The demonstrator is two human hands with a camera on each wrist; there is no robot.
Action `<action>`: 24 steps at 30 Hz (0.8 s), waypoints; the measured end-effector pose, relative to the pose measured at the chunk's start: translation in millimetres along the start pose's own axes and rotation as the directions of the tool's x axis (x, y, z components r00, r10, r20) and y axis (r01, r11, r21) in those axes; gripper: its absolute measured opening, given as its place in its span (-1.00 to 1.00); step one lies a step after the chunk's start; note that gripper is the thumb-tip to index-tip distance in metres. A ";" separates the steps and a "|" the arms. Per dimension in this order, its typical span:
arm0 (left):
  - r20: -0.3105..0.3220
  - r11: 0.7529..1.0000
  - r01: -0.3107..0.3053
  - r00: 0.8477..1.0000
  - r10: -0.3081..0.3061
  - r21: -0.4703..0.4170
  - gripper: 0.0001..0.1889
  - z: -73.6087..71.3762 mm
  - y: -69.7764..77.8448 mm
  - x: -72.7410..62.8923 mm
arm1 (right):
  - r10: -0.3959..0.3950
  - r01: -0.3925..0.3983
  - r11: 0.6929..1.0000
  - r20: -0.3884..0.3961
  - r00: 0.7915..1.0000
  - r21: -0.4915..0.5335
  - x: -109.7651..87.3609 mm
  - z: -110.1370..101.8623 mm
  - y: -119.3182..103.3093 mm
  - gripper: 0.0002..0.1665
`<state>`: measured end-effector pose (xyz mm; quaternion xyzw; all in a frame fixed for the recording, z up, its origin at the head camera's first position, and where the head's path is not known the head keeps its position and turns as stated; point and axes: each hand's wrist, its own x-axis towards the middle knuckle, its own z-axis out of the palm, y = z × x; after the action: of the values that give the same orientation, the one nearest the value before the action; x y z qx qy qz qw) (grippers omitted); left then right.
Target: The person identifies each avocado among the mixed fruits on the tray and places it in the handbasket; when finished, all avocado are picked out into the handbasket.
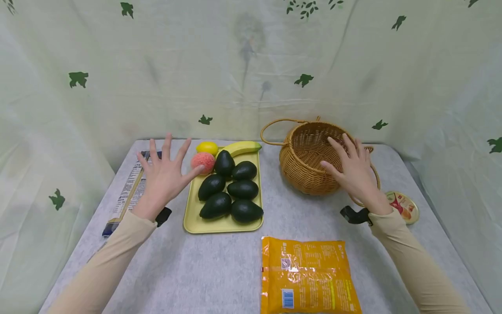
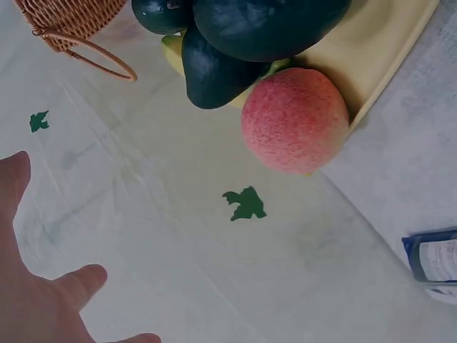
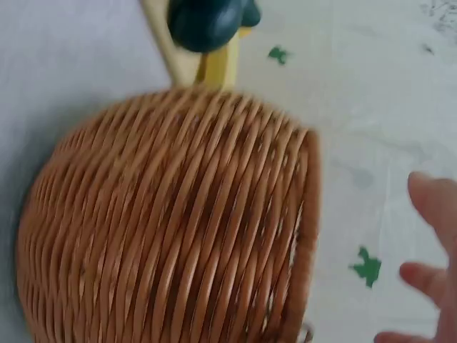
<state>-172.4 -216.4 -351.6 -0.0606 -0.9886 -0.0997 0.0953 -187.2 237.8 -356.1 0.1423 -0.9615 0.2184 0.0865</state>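
My left hand (image 1: 162,181) is raised with fingers spread, left of the yellow tray (image 1: 191,218). Nothing is in it. Several dark green avocados (image 1: 243,189) lie on the tray, with a pink peach (image 1: 203,162), a lemon (image 1: 207,148) and a banana (image 1: 245,148) at its far end. The peach shows large in the left wrist view, apart from the fingers. My right hand (image 1: 354,174), fingers also spread and holding nothing, overlaps the right side of a round wicker basket (image 1: 303,172) in the head view. In the right wrist view, the basket's woven side (image 3: 164,221) fills the middle.
An orange plastic packet (image 1: 310,274) lies at the front of the grey-topped table (image 1: 211,274). Partly behind my left arm is a long printed bag (image 1: 127,196). A round tin (image 1: 408,208) sits at right, beside my right wrist. A pale curtain (image 1: 188,65) closes off the back.
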 end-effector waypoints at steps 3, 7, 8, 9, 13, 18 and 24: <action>0.001 1.000 -0.004 1.000 0.004 -0.010 -0.13 0.2 -3.5 -4.5 | -0.106 0.107 0.988 -0.017 0.994 0.112 4.1 4.6 -7.4 -0.15; 0.011 0.998 -0.024 1.000 0.024 -0.066 -0.14 3.2 -10.9 -11.2 | -0.216 0.213 0.941 -0.020 0.976 0.264 7.8 13.6 -21.4 -0.19; 0.014 0.996 -0.030 0.999 0.031 -0.088 -0.15 4.6 -13.1 -13.2 | -0.237 0.231 0.926 -0.015 0.971 0.299 7.9 16.4 -25.5 -0.20; 0.018 0.993 -0.036 0.999 0.038 -0.109 -0.15 6.3 -15.6 -15.2 | -0.257 0.245 0.913 -0.008 0.966 0.325 8.0 19.5 -29.5 -0.21; 0.039 0.978 -0.075 0.996 0.084 -0.193 -0.15 17.6 -26.9 -22.5 | -0.315 0.256 0.851 0.054 0.948 0.459 7.4 33.1 -46.0 -0.22; 0.071 0.920 -0.119 0.985 0.157 -0.374 -0.15 35.7 -40.9 -30.0 | -0.410 0.189 0.709 0.179 0.895 0.679 9.0 53.2 -60.8 -0.23; 0.148 0.796 -0.057 0.972 0.182 -0.602 -0.13 57.6 -59.5 -38.7 | -0.524 0.059 0.553 0.292 0.800 0.831 13.1 71.4 -78.2 -0.24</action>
<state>-153.2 -266.2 -425.8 -0.1598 -0.9061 -0.3912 -0.0215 -182.7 135.4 -385.8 0.3821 -0.7104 0.5539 -0.2059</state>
